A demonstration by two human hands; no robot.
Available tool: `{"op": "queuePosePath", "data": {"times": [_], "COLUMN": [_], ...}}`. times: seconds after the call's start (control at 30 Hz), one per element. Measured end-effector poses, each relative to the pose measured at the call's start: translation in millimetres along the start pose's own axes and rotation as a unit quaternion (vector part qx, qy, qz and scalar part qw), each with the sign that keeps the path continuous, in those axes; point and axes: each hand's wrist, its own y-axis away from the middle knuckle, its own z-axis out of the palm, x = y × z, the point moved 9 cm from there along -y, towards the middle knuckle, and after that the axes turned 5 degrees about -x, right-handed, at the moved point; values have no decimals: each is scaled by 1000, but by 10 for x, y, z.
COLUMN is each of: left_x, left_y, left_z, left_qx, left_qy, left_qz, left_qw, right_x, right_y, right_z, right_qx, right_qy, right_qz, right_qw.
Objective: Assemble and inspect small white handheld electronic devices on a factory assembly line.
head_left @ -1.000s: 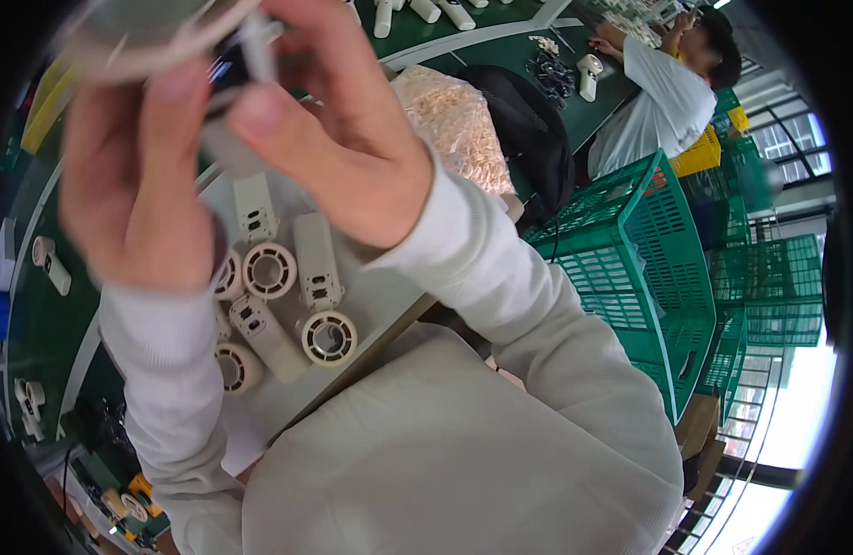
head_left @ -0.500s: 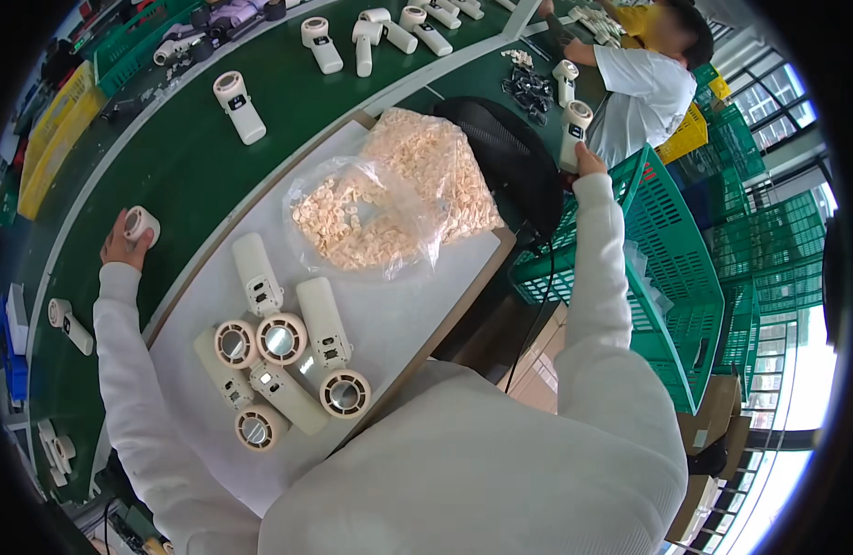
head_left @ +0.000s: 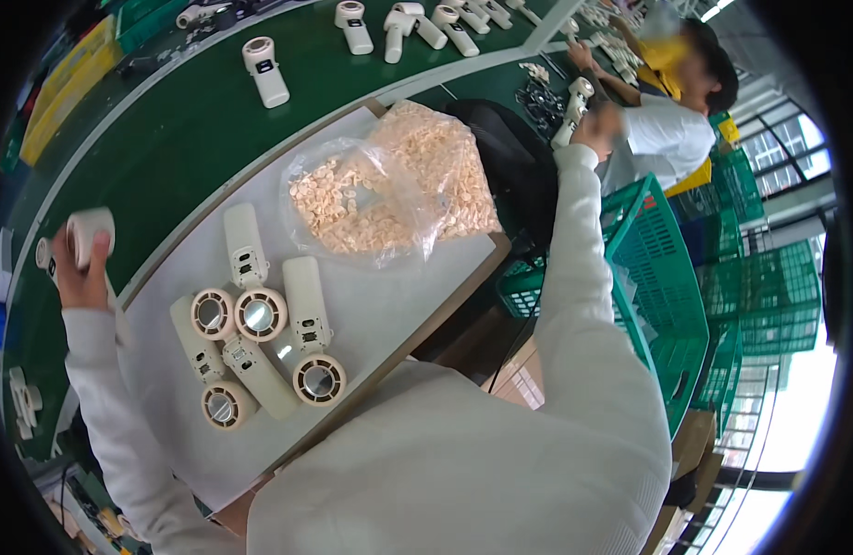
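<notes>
Left hand (head_left: pixel 86 275) grips a handheld fan (head_left: pixel 92 229), lower part hidden; right hand (head_left: pixel 596 134), blurred, touches or nears another fan (head_left: pixel 571 116), I can't tell. Green worktop (head_left: pixel 167 176) beyond left, crate (head_left: pixel 667 277) near right.

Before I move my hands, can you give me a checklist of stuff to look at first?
1. Left hand holding a pale fan: ok.
2. Right hand gripping the second fan: cannot tell; that hand is blurry.
3. Four fans lying on the grey board: ok.
4. Those four spread out: not ok; they're bunched together.
5. Right sleeve not touching the green crate: cannot tell; they overlap in this view.
</notes>
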Motion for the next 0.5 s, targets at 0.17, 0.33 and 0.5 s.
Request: {"op": "queuePosePath", "data": {"times": [0.17, 0.33, 0.5], "left_x": [-750, -353, 5], "left_y": [1168, 1660, 1726], "left_z": [-131, 16, -76], "left_qx": [-18, 75, 130], "left_qy": [-12, -29, -43], "left_qz": [-62, -123, -48], "left_qw": [998, 989, 989], "right_x": [-2107, -2152, -2203], "right_y": [1768, 3247, 3765], "right_z": [-683, -183, -353], "right_qx": [-317, -597, -470], "right_qy": [-227, -29, -62], "right_qz": [-330, -503, -654], "right_qw": [860, 625, 589]}}
